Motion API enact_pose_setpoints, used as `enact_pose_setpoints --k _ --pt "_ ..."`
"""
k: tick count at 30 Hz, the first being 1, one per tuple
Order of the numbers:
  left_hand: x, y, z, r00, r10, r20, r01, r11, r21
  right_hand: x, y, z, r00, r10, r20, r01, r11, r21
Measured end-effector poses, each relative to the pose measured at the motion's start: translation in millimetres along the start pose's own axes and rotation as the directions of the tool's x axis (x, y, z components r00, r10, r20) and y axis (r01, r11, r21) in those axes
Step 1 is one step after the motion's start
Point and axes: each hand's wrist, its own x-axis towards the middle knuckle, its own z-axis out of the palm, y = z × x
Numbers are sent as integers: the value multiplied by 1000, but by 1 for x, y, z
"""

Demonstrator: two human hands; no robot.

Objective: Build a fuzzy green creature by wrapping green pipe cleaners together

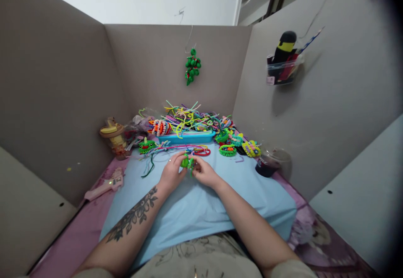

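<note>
Left hand (pixel 173 172): pinches green craft (pixel 184 162), just below frame centre
Right hand (pixel 206 172): pinches its right side
Glue gun (pixel 108 185): frame's lower left

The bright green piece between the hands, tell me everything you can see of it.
The bright green piece is small and looks fuzzy, like pipe cleaner: a rounded part by the left hand, a thinner strand by the right hand. Both hands hold it above the light blue cloth. They hide part of it; finer detail is too small to tell.
</note>
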Motion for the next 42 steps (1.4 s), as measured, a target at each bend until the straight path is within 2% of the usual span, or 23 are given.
enact_pose_setpoints --k 5,11,13,15,17,19,21,23,26,28,31,33,35,37,38,40,42 --pt "0 -4 4 997 -82 1 82 994 -71 0 2 3 998 -62 -3 62 996 -70" --pt "-2 -4 8 989 -144 19 145 976 -161 1 6 5 994 -13 -106 23 995 97" --pt "-2 -2 8 985 -170 23 171 970 -171 0 5 4 988 1 -156 15 995 100" --pt "-2 -1 8 979 -204 21 205 962 -181 -1 2 1 969 -44 -244 45 999 -1" --pt "-2 0 8 970 -240 19 239 950 -201 0 -3 -3 931 -150 -334 106 984 -145" --pt "-2 -1 8 961 -277 7 271 935 -230 0 -7 -5 904 -248 -347 177 958 -224" --pt "-2 -4 9 946 -324 -18 309 917 -253 0 -11 -4 926 -292 -237 248 948 -199" --pt "-2 -9 10 925 -376 -48 353 900 -255 0 -14 -2 958 -284 -31 280 955 -99" --pt "-3 -14 9 902 -427 -69 400 885 -240 -2 -18 2 955 -207 214 190 977 97" --pt "-2 -16 9 900 -430 -70 406 886 -226 -3 -19 2 949 -152 275 98 975 202" --pt "-1 -15 7 916 -396 -63 378 906 -190 -4 -18 0 950 -72 303 -15 961 277" --pt "0 -13 6 935 -354 -36 344 925 -162 -4 -16 -1 970 -27 241 -39 963 266" --pt "0 -9 5 950 -313 1 309 938 -157 -3 -12 -1 999 -26 29 21 987 158" --pt "0 -5 4 959 -282 43 285 944 -168 -1 -9 0 969 -109 -223 98 993 -60" --pt "0 -2 4 961 -270 64 277 946 -171 -1 -7 1 939 -174 -296 125 976 -178" --pt "0 3 3 963 -249 104 264 950 -168 0 -4 2 907 -290 -307 174 919 -354" --pt "-1 7 3 964 -231 130 251 954 -162 0 -3 3 901 -351 -256 216 873 -437"
